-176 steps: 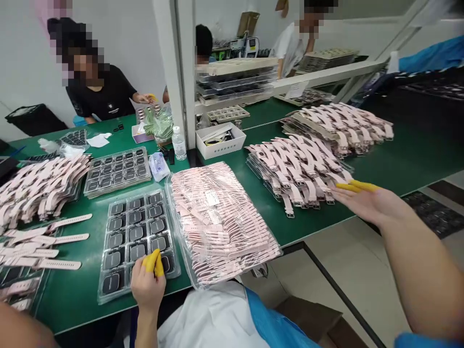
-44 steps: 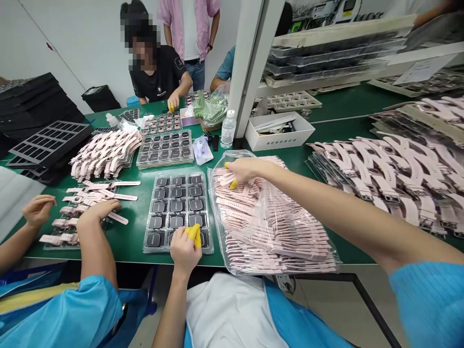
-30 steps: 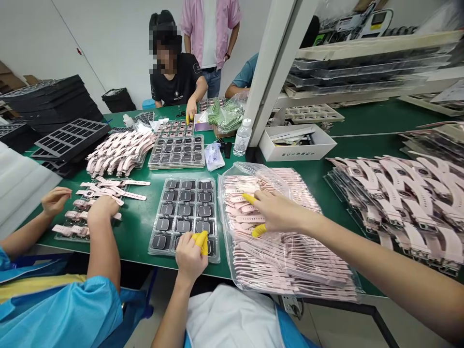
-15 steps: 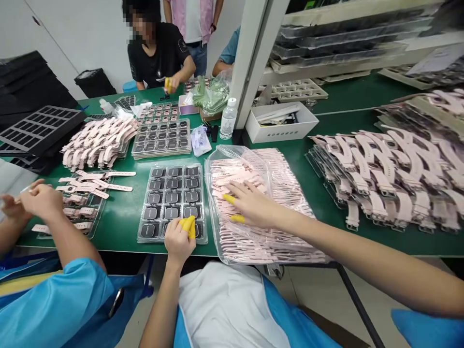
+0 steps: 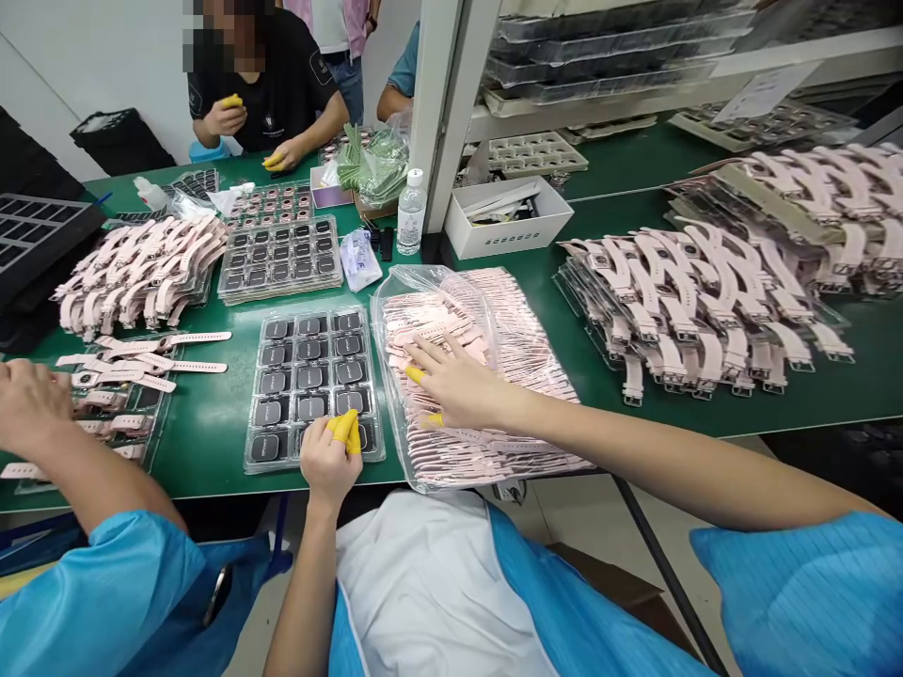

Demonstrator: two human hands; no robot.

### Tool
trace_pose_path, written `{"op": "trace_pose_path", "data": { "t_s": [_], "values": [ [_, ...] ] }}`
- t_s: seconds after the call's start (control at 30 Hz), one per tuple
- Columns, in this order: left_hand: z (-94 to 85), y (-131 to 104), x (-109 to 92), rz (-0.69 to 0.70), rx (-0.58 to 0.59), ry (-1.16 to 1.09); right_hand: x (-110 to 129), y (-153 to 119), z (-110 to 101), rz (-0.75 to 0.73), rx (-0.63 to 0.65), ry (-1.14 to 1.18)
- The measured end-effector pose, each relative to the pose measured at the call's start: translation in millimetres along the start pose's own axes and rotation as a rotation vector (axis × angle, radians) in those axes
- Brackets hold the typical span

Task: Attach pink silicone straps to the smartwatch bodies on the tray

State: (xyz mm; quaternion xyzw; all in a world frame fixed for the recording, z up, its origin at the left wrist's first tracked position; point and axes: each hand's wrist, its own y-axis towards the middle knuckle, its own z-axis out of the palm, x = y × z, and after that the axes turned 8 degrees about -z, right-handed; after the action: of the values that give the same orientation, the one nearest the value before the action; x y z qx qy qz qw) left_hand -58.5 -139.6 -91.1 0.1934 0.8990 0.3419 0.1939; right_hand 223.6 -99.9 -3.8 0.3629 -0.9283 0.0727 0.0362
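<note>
The left hand [image 5: 326,458] is curled at the near edge of the tray [image 5: 310,385], its yellow-capped fingers [image 5: 345,428] pinched shut on a watch body in the front row. Just beside it, the right hand [image 5: 455,385] is laid with fingers spread open on pink straps [image 5: 451,329] in the bag [image 5: 486,376]. Farther off, a bottle [image 5: 411,212] is seen on the worktop [image 5: 212,414].

tray of watch bodies [image 5: 310,376] left | bag of straps [image 5: 494,338] right, touching | box [image 5: 509,218] behind

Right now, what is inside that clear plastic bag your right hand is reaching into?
The clear plastic bag is packed with pink watch straps in flat layers. The right hand covers some, and the lower layers are hidden.
</note>
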Motion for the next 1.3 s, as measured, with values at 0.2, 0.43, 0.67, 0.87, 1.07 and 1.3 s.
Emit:
{"op": "trace_pose_path", "data": {
  "t_s": [0.2, 0.43, 0.67, 0.87, 1.07, 1.3],
  "values": [
    [-1.6, 1, -1, 0.011, 0.000, 0.010, 15, 1, 3, -0.003, -0.012, -0.062],
    [-1.2, 2, 0, 0.029, -0.011, 0.024, 17, -7, 0, -0.005, -0.011, -0.044],
    [-2.4, 3, 0, 0.030, -0.006, 0.023, 21, -4, 0, 0.007, 0.088, -0.050],
    [-2.0, 2, 0, 0.023, -0.007, 0.016, 26, -4, 4, 0.019, 0.034, 0.009],
    [-4.1, 6, -3, 0.030, -0.018, 0.010, 11, -6, -1, 0.037, -0.122, 0.207],
    [-6.1, 8, -4, 0.035, -0.023, 0.006, -16, 6, -29, 0.272, -0.215, 0.409]
  ]
}}
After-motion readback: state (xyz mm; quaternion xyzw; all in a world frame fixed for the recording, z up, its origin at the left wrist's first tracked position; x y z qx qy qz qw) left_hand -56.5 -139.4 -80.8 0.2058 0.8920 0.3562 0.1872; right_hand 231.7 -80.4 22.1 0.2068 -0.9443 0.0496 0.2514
